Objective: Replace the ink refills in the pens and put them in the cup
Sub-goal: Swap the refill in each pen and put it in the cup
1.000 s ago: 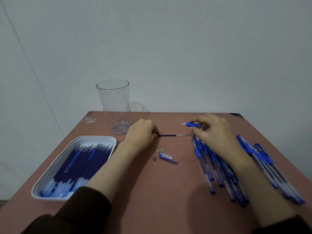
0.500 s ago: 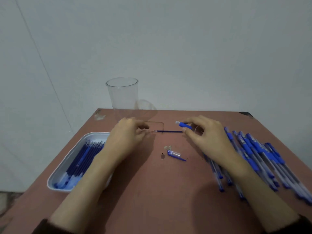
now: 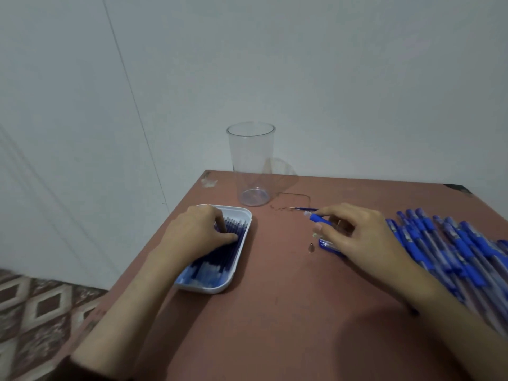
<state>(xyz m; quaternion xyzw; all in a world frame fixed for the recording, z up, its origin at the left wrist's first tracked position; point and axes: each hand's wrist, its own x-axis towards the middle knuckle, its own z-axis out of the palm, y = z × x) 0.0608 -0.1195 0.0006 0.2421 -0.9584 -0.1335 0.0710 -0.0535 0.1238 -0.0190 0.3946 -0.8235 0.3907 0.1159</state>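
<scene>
**On the counter, a hand is at the refill tray**

Over the white tray (image 3: 245,213), the left hand (image 3: 203,237) rests its fingers on the blue refills (image 3: 233,247). It is too hard to tell if its grip pinches 1. The right hand (image 3: 362,237) pinches a pen (image 3: 319,219) by its blue rubber part, near the pile of pens (image 3: 453,248). Between the pen and the clear cup (image 3: 250,163) lies 1 thin refill (image 3: 303,209), loose on the counter (image 3: 275,312). Refills look light, thin and bendy, so take 1 near its middle with 2 fingertips. Squeeze softly, as smooth plastic may slip.
</scene>
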